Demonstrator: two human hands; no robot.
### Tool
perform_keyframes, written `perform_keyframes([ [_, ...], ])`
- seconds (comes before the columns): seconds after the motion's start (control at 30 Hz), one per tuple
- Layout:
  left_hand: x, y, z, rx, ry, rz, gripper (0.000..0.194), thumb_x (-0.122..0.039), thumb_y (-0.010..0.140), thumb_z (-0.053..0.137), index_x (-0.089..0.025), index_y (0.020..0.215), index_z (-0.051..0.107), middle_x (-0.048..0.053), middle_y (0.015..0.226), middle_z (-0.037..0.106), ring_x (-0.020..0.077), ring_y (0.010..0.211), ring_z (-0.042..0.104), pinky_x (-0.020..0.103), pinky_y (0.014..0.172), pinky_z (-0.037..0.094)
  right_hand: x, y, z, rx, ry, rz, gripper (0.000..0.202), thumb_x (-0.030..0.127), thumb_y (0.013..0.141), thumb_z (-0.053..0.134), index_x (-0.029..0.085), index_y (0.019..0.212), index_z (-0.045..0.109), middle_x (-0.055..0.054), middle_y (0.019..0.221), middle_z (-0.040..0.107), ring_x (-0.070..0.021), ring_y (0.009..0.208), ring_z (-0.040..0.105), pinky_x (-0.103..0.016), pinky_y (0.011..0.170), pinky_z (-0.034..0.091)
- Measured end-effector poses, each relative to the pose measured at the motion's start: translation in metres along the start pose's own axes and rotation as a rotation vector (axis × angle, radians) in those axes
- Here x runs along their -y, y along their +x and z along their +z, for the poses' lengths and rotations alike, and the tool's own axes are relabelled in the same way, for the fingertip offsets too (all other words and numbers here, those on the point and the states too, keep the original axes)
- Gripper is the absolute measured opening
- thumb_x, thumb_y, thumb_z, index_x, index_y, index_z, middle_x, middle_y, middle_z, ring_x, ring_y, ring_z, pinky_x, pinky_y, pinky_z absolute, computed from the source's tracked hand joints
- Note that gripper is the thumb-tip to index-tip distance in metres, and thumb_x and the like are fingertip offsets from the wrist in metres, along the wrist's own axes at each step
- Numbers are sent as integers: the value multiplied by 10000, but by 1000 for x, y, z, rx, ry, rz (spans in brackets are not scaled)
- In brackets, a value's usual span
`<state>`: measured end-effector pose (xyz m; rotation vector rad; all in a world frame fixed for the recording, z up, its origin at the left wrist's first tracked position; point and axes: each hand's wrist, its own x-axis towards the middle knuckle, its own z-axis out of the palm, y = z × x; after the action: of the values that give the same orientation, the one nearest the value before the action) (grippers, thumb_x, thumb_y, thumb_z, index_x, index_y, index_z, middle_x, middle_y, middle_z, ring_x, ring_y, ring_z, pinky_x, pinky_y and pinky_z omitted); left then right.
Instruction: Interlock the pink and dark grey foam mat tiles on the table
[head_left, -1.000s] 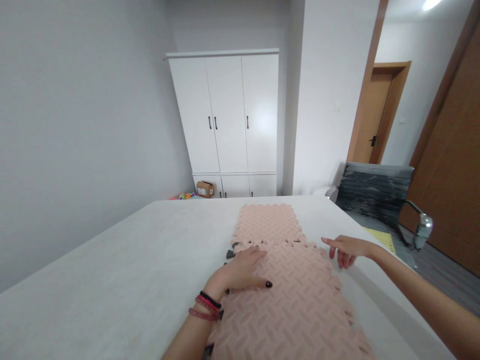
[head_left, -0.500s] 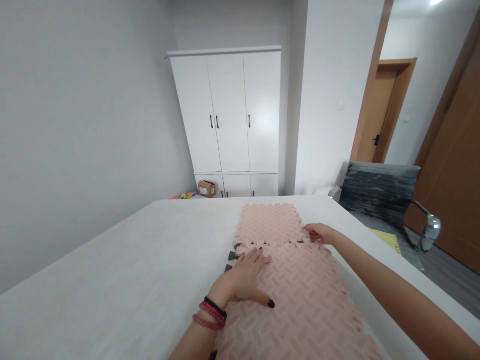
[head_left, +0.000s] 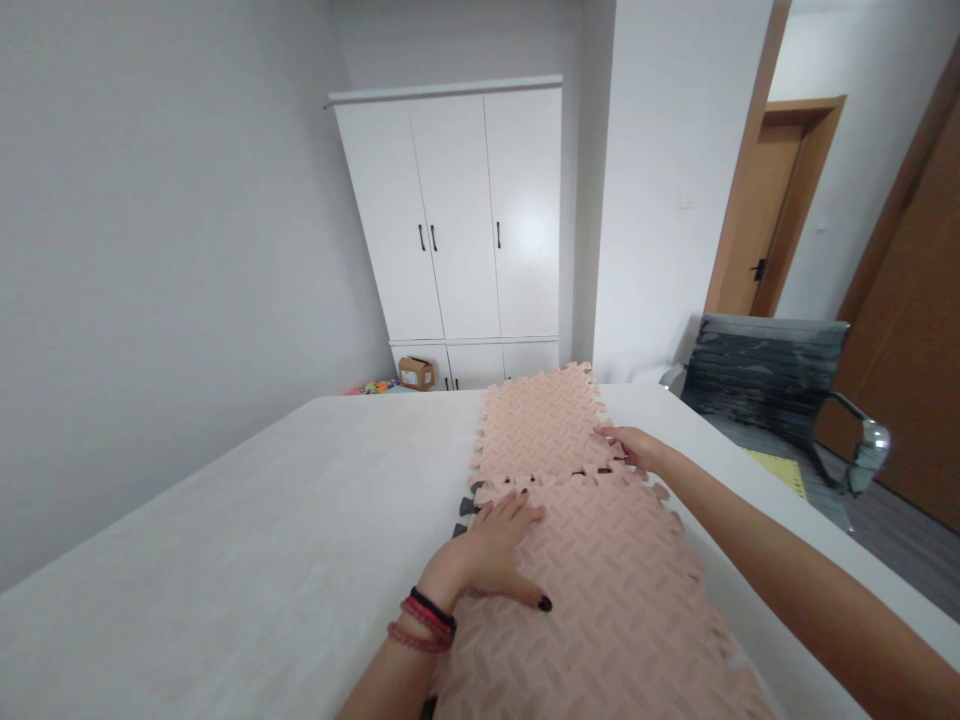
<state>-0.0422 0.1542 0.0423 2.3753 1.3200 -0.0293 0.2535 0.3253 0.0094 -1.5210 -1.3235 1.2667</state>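
Observation:
My left hand (head_left: 491,552) lies flat with spread fingers on the left side of the near pink foam mat tile (head_left: 611,600). My right hand (head_left: 636,447) pinches the right edge of the far pink foam mat tile (head_left: 536,425), close to its near corner. That far tile is tilted, its far right corner raised off the table. The two tiles meet along a toothed seam, with small dark gaps showing through. Dark grey teeth (head_left: 466,506) stick out from beneath the near tile, left of my fingers.
Both tiles rest on a white table (head_left: 247,530). Beyond it stand a white wardrobe (head_left: 465,220) and a cardboard box (head_left: 415,373). A dark office chair (head_left: 765,370) is at the right, with something yellow (head_left: 776,470) near it.
The far tile's far edge has risen, its right corner highest, with my right hand moving slightly up and left along its edge. My left hand stays in place.

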Motion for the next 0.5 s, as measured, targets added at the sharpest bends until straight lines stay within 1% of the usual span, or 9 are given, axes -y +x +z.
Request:
perform_keyframes([
  [0.1, 0, 1, 0, 0, -6, 1, 1144, -763, 524, 657, -251, 1464, 253, 128, 1571, 125, 314, 1444, 68, 540, 1156, 48, 7, -1, 6, -37, -32, -119, 280, 375, 672, 685, 189, 854, 579, -30, 768, 646, -168, 707, 593, -270, 628, 472],
  [0.2, 0, 1, -1, 5, -16, -2, 1150, -765, 516, 662, -254, 1463, 256, 130, 1570, 129, 312, 1444, 72, 534, 1157, 48, 15, -9, 11, -86, -88, -256, 214, 334, 687, 667, 188, 825, 593, -6, 785, 647, -170, 748, 577, -268, 686, 457],
  [0.27, -1, 0, -2, 9, -22, -2, 1154, -763, 512, 669, -252, 1462, 259, 136, 1569, 128, 315, 1443, 74, 531, 1158, 48, 20, -20, 12, -113, -170, -419, 203, 348, 725, 640, 195, 854, 607, 14, 805, 643, -167, 770, 565, -265, 723, 445],
  [0.37, -2, -3, -7, 16, -32, 4, 1168, -753, 496, 688, -247, 1460, 265, 147, 1567, 129, 327, 1440, 88, 527, 1159, 69, 23, -43, 13, -142, -301, -724, 268, 385, 814, 561, 212, 1016, 598, 15, 878, 644, -169, 794, 568, -273, 751, 442],
  [0.4, -2, -4, -9, 25, -39, 5, 1174, -747, 489, 696, -245, 1460, 268, 150, 1566, 132, 330, 1439, 95, 522, 1159, 87, 24, -51, 13, -149, -328, -798, 284, 396, 835, 540, 209, 1044, 586, 4, 897, 640, -174, 802, 570, -279, 753, 445],
  [0.5, -4, -6, -13, 48, -58, -2, 1181, -727, 479, 715, -239, 1458, 272, 149, 1566, 135, 332, 1436, 112, 499, 1160, 132, 24, -73, 13, -127, -398, -925, 231, 379, 871, 507, 194, 991, 576, -30, 906, 614, -193, 854, 566, -300, 779, 444],
])
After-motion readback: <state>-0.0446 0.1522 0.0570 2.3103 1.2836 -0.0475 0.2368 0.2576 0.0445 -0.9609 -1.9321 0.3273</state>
